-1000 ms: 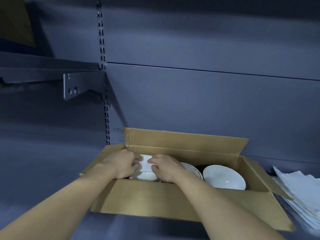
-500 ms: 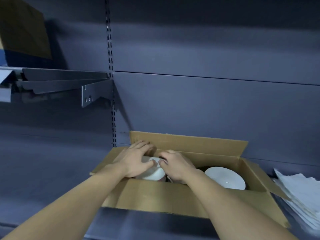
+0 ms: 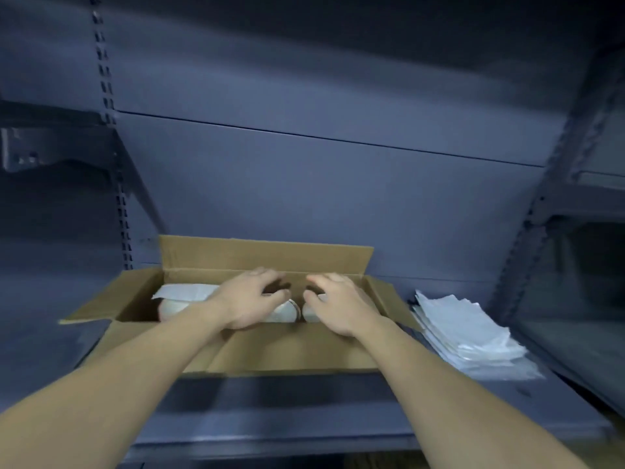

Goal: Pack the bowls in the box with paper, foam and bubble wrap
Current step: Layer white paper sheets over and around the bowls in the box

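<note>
An open cardboard box [image 3: 291,350] stands on the grey shelf. At its left end a white bowl [image 3: 170,308] lies under a sheet of white paper [image 3: 184,292]. My left hand [image 3: 248,301] reaches into the middle of the box, its fingers and thumb curled over a second white bowl [image 3: 284,314]. My right hand [image 3: 340,304] is just to the right of it and curls the same way over a third bowl [image 3: 309,314]. Both bowls are mostly hidden under my hands, and the view is blurred.
A stack of white packing sheets [image 3: 470,330] lies on the shelf right of the box. The box's back flap [image 3: 263,257] stands up against the grey back panel. Its side flaps hang outward. A shelf bracket [image 3: 20,154] juts out at upper left.
Both hands left the paper-covered bowl at the box's left end and moved right, onto the middle and right bowls. The camera swung to the right.
</note>
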{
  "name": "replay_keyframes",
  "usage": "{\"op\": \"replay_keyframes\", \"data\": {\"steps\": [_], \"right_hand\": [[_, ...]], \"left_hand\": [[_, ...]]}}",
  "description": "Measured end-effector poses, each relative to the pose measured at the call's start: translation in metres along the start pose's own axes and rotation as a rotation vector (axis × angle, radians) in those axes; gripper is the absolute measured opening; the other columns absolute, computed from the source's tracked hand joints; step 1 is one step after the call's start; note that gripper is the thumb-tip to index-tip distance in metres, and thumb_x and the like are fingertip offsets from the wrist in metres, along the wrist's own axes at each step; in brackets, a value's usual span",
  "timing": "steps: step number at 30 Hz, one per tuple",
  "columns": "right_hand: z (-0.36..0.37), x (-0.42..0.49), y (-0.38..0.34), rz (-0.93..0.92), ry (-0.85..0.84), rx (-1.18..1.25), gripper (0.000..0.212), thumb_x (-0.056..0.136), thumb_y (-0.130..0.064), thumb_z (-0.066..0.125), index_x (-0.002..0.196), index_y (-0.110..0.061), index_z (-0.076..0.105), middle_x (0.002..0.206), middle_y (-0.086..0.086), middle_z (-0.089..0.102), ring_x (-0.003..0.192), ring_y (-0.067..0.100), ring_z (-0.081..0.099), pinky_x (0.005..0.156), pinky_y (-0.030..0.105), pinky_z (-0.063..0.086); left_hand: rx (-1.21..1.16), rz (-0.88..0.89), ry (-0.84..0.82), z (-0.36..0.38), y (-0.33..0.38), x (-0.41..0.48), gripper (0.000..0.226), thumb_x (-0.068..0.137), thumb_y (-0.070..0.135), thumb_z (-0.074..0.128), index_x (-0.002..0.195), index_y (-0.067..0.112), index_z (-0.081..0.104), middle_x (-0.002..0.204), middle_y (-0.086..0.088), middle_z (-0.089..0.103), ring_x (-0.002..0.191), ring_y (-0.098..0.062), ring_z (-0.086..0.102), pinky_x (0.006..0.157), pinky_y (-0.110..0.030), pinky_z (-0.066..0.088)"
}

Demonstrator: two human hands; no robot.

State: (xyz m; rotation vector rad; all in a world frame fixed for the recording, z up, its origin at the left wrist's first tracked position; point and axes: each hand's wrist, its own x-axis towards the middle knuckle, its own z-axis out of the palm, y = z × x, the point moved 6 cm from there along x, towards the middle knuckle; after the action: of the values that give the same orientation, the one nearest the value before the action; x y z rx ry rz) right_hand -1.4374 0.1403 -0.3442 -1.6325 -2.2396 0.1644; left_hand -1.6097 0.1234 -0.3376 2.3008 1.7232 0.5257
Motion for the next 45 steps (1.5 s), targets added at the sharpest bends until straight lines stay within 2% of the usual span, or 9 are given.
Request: {"op": "replay_keyframes", "data": {"steps": [7,10,20,25,30,34,39,42,45], "right_hand": [[-0.041,-0.045,0.093,0.136,0.119,-0.019,0.049,0.101,-0.047,0.037,0.147,-0.031,0.041,0.158,-0.006,0.031,0.149,0.015,0.017,0.118,0.038,0.023],[-0.054,-0.061,0.135,0.212,0.149,-0.041,0.047,0.099,-0.048,0.038,0.142,-0.03,0.047,0.149,-0.006,0.043,0.141,0.018,0.032,0.114,0.037,0.031],[-0.065,-0.103,0.238,0.45,0.096,-0.085,0.05,0.098,-0.048,0.041,0.144,-0.028,0.045,0.151,-0.005,0.043,0.138,0.017,0.037,0.107,0.035,0.038],[-0.049,-0.109,0.26,0.503,0.039,-0.121,0.057,0.097,-0.045,0.046,0.148,-0.021,0.039,0.152,-0.001,0.041,0.137,0.021,0.04,0.104,0.037,0.043],[-0.032,-0.104,0.273,0.516,-0.025,-0.145,0.057,0.097,-0.039,0.048,0.15,-0.02,0.037,0.153,0.0,0.041,0.137,0.023,0.042,0.106,0.036,0.04],[-0.022,-0.107,0.28,0.55,-0.018,-0.137,0.046,0.095,-0.035,0.051,0.141,-0.03,0.05,0.142,-0.004,0.054,0.126,0.023,0.053,0.097,0.032,0.046],[-0.032,-0.107,0.276,0.558,0.142,-0.087,0.022,0.097,-0.024,0.052,0.105,-0.021,0.072,0.104,0.006,0.073,0.1,0.03,0.064,0.081,0.035,0.055],[-0.047,-0.106,0.268,0.525,0.27,-0.026,0.023,0.095,-0.022,0.051,0.101,-0.019,0.074,0.094,0.008,0.073,0.092,0.03,0.064,0.075,0.034,0.053],[-0.067,-0.101,0.254,0.434,0.368,0.033,0.019,0.092,-0.02,0.055,0.09,-0.015,0.073,0.08,0.008,0.069,0.082,0.03,0.061,0.07,0.032,0.043]], "left_hand": [[-0.012,0.154,-0.033,0.046,0.083,0.041,0.055,0.098,0.054,0.041,0.149,0.038,0.033,0.158,0.017,0.028,0.147,-0.007,0.022,0.118,-0.03,0.021],[-0.052,0.23,-0.046,0.062,0.121,0.055,0.051,0.098,0.052,0.042,0.147,0.041,0.036,0.155,0.02,0.032,0.144,-0.005,0.027,0.115,-0.026,0.022],[-0.026,0.361,-0.086,0.116,0.207,0.103,0.074,0.076,0.069,0.03,0.144,0.04,0.042,0.147,0.012,0.046,0.139,-0.012,0.038,0.113,-0.033,0.031],[0.145,0.431,-0.147,0.145,0.226,0.118,0.057,0.096,0.052,0.045,0.149,0.038,0.033,0.159,0.012,0.029,0.148,-0.012,0.02,0.118,-0.032,0.017],[0.137,0.395,-0.168,0.161,0.22,0.133,0.062,0.093,0.05,0.05,0.15,0.038,0.03,0.157,0.006,0.033,0.143,-0.017,0.032,0.116,-0.035,0.028],[0.086,0.415,-0.142,0.16,0.218,0.129,0.06,0.093,0.044,0.052,0.149,0.038,0.032,0.157,0.005,0.032,0.147,-0.017,0.026,0.116,-0.034,0.027],[-0.037,0.434,-0.075,0.151,0.218,0.127,0.055,0.092,0.032,0.056,0.144,0.032,0.042,0.146,0.004,0.045,0.14,-0.018,0.037,0.111,-0.033,0.034],[-0.1,0.479,0.019,0.14,0.219,0.124,0.057,0.087,0.024,0.061,0.142,0.027,0.045,0.141,0.002,0.05,0.14,-0.02,0.038,0.109,-0.038,0.038],[-0.094,0.485,0.099,0.128,0.216,0.116,0.066,0.088,0.024,0.064,0.148,0.024,0.037,0.155,0.004,0.036,0.148,-0.016,0.023,0.117,-0.037,0.028]]}}
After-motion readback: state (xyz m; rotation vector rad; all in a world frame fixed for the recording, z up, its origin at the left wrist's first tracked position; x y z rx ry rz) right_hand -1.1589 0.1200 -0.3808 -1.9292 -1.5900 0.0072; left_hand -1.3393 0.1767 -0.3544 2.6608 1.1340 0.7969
